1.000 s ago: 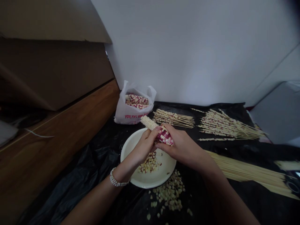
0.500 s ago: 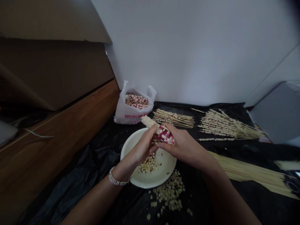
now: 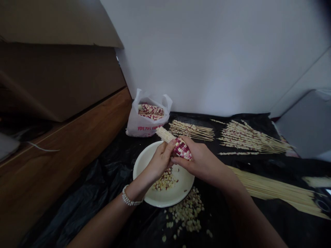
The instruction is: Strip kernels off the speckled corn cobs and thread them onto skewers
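Observation:
Above a white bowl [image 3: 178, 197], a corn cob [image 3: 182, 149] is held tilted between my two hands. Its upper-left end is stripped bare, while purple and cream kernels cover the lower-right part. My right hand [image 3: 200, 156] is wrapped round the kernelled end. The thumb and fingers of my left hand [image 3: 161, 160] are closed on the cob where bare core meets kernels; some fingertips are hidden beneath it. Loose corn kernels [image 3: 165, 182] lie inside the bowl, partly covered by my left hand and wrist.
A white plastic bag [image 3: 133, 119] with corn cobs stands behind the bowl. Skewers threaded with kernels [image 3: 240, 137] lie at the right, above a bundle of plain sticks [image 3: 274, 189]. More kernels [image 3: 188, 212] are scattered on the black sheet [image 3: 103, 193]. A wooden board [image 3: 77, 137] runs along the left.
My left hand has shifted slightly up and right along the cob, its thumb now closer against the kernels. My right hand and the cob have barely moved.

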Tool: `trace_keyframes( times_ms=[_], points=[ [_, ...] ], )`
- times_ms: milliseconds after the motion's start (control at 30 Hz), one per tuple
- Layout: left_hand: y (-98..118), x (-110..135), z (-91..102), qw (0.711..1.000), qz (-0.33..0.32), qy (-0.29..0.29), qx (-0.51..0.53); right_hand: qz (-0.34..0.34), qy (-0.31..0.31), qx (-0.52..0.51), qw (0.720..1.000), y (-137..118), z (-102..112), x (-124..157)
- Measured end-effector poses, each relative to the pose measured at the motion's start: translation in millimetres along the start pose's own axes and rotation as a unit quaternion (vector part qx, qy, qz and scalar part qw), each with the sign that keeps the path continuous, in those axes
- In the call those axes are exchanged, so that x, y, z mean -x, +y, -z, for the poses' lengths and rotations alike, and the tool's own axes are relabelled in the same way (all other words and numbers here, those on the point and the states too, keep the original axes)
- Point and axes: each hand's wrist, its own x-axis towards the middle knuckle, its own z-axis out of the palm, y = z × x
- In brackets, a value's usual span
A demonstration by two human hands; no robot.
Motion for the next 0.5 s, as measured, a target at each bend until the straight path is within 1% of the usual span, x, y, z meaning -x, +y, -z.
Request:
trace_keyframes(
  times_ms=[167, 300, 500],
  points=[
    [-1.0, 0.8, -0.4, 0.998, 0.031, -0.019, 0.047, 0.008, -0.006, 0.009, 1.000, -0.7, 1.4, 0.1],
    [-0.7, -1.4, -1.6, 0.997, 0.020, -0.028, 0.067, 0.010, -0.008, 0.015, 1.000, -2.4, 0.7, 0.5],
    [0.2, -1.9, 0.6, 1.000, 0.003, -0.009, 0.010, 0.000, -0.007, 0.002, 1.000, -2.3, 0.2, 1.0]
  ],
)
